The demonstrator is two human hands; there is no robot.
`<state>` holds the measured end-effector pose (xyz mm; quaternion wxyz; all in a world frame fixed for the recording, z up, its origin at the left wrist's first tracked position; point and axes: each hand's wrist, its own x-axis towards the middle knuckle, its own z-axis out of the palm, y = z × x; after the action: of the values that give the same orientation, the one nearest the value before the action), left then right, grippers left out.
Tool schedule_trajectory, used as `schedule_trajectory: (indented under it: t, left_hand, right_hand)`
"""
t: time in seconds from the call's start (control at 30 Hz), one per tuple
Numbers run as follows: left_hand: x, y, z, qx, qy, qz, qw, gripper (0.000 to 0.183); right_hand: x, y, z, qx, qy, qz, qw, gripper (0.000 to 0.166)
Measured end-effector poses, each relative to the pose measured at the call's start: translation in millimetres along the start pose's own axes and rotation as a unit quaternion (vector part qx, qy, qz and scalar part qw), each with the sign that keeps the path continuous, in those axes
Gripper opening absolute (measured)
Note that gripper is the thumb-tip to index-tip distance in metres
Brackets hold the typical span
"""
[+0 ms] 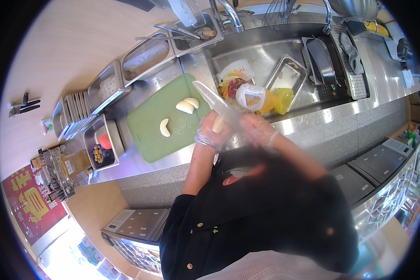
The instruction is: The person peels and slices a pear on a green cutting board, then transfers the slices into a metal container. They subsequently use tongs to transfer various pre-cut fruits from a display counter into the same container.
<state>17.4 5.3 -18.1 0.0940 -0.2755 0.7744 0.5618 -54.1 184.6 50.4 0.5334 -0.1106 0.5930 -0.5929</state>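
A pale peeled fruit piece (218,124) is held in my left hand (210,131), which wears a clear plastic glove. My right hand (257,129), gloved the same way, grips a kitchen knife (212,97); its handle is hidden and blurred. The blade slants up and left, close to the fruit piece. Both hands are above the counter's front edge, right of a green cutting board (154,108). Two pale wedges (188,105) lie together on the board, and a curved wedge (165,127) lies apart, nearer the left.
In the sink (266,49) are peels, foam fruit nets (250,96) and a steel pan (287,80). Behind the board stand steel containers (148,57), one with utensils. At left, a steel bin (105,140) holds small brown fruits (98,154). A faucet (232,15) overhangs the sink.
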Motion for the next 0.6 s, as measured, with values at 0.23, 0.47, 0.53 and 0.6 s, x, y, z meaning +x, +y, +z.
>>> schedule_trajectory:
  t: [0.23, 0.47, 0.53, 0.6]
  left_hand:
    - [18, -50, 10, -0.101, -0.054, 0.056, 0.992, 0.032]
    - [1, 4, -3, -0.033, -0.101, 0.122, 0.987, 0.027]
    - [-5, 8, -1, 0.05, -0.036, 0.214, 0.975, 0.028]
    - [-1, -4, -2, 0.127, 0.027, 0.281, 0.951, 0.032]
  right_hand:
    - [3, 1, -1, -0.053, 0.004, -0.015, 0.998, 0.024]
    - [3, -2, 0, -0.059, 0.0, 0.006, 0.998, 0.024]
    - [2, -4, 1, -0.112, 0.028, -0.022, 0.993, 0.022]
    - [2, -4, 2, -0.204, 0.063, -0.06, 0.975, 0.019]
